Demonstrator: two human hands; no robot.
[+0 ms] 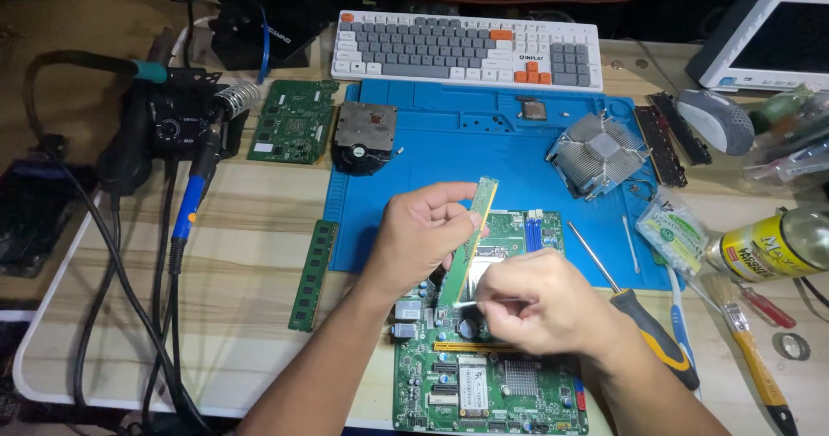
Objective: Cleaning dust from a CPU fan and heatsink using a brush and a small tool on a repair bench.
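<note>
Hands (pixel 484 263) hold a slim green memory stick (pixel 473 237) upright.

A single head-worn camera looks steeply down and forward, close over the wooden workbench (pixel 242 229) at arm's length.

Your left hand (pixel 420 235) holds a green memory stick (pixel 471 237) upright above the motherboard (pixel 484 375). Your right hand (pixel 540 302) pinches a cotton swab (pixel 471 303), tip touching the stick's lower edge. Blue mat (pixel 449 142) lies under the board's top. Screwdriver (pixel 635 306) just right of your hand; second memory stick (pixel 313 274) on the table (pixel 242 246) left.
</note>
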